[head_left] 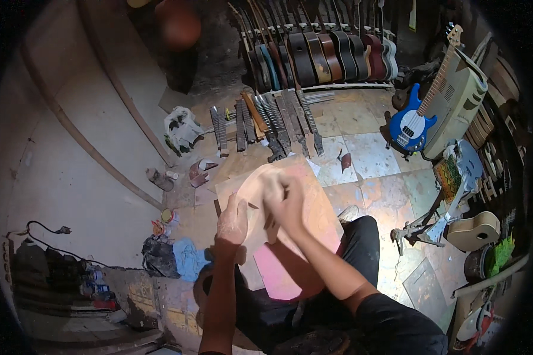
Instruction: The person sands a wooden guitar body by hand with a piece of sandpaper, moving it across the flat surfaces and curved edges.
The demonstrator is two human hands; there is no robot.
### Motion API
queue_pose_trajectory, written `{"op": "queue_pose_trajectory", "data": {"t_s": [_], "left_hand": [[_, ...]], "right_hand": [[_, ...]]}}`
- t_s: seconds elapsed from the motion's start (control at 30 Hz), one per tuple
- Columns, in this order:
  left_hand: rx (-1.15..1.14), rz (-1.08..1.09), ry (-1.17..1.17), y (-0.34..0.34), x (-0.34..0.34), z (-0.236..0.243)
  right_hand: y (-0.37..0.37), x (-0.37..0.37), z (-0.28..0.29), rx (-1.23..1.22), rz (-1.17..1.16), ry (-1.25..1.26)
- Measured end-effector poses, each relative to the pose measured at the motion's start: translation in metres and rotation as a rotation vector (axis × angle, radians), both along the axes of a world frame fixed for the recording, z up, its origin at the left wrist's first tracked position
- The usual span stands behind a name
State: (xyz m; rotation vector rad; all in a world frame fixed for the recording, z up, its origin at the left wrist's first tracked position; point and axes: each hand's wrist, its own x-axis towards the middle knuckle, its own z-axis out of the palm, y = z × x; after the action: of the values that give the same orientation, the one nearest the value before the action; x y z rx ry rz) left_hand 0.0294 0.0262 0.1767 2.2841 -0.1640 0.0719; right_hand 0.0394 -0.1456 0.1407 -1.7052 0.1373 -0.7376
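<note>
A pale, thin wooden piece with a curved outer edge (251, 184) lies over a flat board (317, 204) across my lap. My left hand (233, 222) grips the left side of this curved piece, fingers along its edge. Over the same piece is my right hand (287, 204), smeared by motion, its fingers curled. Something pale seems to be under those fingers, too blurred to name. Closer to my body, a pink area (281, 278) covers the near part of the board, and my right forearm throws a shadow across it.
Several guitar necks (266, 118) lie on the floor ahead, before a row of guitar bodies (331, 56). A blue electric bass (413, 124) stands at the right, above an acoustic guitar (474, 232). A light blue cloth (189, 259) and a black bag (159, 255) lie at the left.
</note>
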Motion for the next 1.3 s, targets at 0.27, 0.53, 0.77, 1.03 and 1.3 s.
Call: {"op": "queue_pose_trajectory", "data": {"t_s": [0.27, 0.53, 0.77, 1.03, 1.3], "left_hand": [[0.123, 0.000, 0.053, -0.011, -0.025, 0.031], [0.098, -0.024, -0.026, -0.027, -0.037, 0.019], [0.081, -0.036, -0.062, -0.034, -0.036, 0.008], [0.074, -0.058, -0.057, -0.017, -0.040, 0.012], [0.191, -0.057, 0.079, -0.018, -0.042, 0.019]], "right_hand": [[-0.033, -0.029, 0.087, -0.564, 0.222, -0.118], [-0.068, -0.009, 0.109, -0.730, 0.366, 0.156], [-0.086, 0.002, 0.109, -0.540, 0.376, 0.340], [-0.040, -0.031, 0.118, -0.829, 0.407, -0.030], [-0.006, -0.076, 0.117, -0.991, 0.302, -0.155]]}}
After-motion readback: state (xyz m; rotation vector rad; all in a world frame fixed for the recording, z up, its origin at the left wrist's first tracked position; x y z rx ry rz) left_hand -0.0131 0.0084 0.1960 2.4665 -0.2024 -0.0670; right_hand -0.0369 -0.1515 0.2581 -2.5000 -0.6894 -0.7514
